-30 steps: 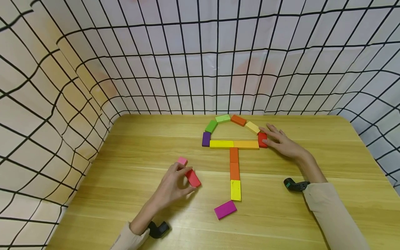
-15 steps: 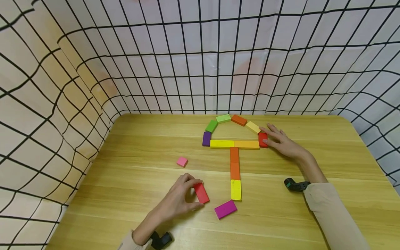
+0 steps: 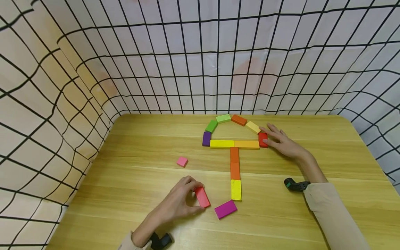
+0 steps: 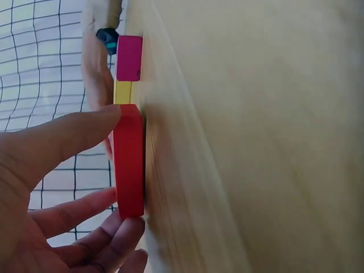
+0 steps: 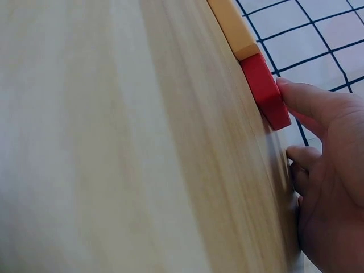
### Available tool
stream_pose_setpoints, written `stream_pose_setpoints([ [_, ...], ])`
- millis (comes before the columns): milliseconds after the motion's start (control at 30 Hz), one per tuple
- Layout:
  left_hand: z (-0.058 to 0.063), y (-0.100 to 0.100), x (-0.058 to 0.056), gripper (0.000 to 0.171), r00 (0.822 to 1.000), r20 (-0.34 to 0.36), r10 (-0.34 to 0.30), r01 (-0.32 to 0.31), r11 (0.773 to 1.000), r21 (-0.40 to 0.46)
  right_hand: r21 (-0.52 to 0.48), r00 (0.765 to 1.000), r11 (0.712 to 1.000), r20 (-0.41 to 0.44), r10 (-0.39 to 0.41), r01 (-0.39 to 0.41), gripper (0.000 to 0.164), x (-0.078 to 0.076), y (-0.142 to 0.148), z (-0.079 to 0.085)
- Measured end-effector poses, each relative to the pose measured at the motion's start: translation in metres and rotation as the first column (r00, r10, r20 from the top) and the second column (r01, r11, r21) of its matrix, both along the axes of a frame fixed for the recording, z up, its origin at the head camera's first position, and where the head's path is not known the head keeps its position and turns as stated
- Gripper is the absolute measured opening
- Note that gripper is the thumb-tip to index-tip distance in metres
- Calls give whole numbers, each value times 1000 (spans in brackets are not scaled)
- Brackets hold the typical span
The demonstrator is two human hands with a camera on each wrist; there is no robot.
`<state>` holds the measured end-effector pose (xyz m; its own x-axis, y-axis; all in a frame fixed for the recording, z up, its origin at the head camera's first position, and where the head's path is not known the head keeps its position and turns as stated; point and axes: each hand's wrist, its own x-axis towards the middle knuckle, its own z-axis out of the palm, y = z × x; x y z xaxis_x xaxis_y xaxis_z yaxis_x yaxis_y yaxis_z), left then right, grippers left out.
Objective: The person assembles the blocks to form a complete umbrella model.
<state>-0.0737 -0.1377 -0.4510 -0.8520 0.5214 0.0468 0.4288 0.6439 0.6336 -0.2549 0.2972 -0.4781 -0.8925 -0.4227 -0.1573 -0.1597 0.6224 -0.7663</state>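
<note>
My left hand (image 3: pixel 178 201) pinches a coral-red rectangular block (image 3: pixel 202 197) lengthwise, thumb at its near end and fingers at its far end. In the left wrist view that red block (image 4: pixel 129 165) sits close over the wood. Just right of it lies a magenta block (image 3: pixel 225 209), angled, by the foot of a column made of a yellow block (image 3: pixel 236 190) and two orange blocks (image 3: pixel 234 171). My right hand (image 3: pixel 285 145) rests with extended fingers by a red block (image 3: pixel 263 140); in the right wrist view the thumb touches that red block (image 5: pixel 266 91).
A yellow bar (image 3: pixel 222 144) and a light-orange bar (image 3: pixel 246 144) lie across the column's top. Above them, a purple block (image 3: pixel 206 139) and several coloured blocks form an arch. A small pink block (image 3: pixel 182 161) lies at left. Grid-patterned cloth (image 3: pixel 206 62) rises behind the table (image 3: pixel 140 139).
My left hand has carried the coral-red block rightward and nearer, away from the small pink block to beside the magenta block. My right hand has stayed in place.
</note>
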Motion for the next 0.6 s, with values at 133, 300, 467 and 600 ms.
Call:
stream_pose_setpoints([
  [133,3,2,4,55,999,24,-22,23,999,-23,-6,1000,1000,3,1,-1,64,0,0,1],
  [300,6,7,9,55,998,55,-33,37,997,-68,-10,1000,1000,2,3,-3,64,0,0,1],
  [467,7,11,12,55,999,35,-38,41,993,-111,-5,1000,1000,-1,3,-3,63,1,0,1],
  [600,7,12,14,55,999,3,-46,46,988,-146,-1,1000,1000,-4,-3,3,64,1,-1,1],
])
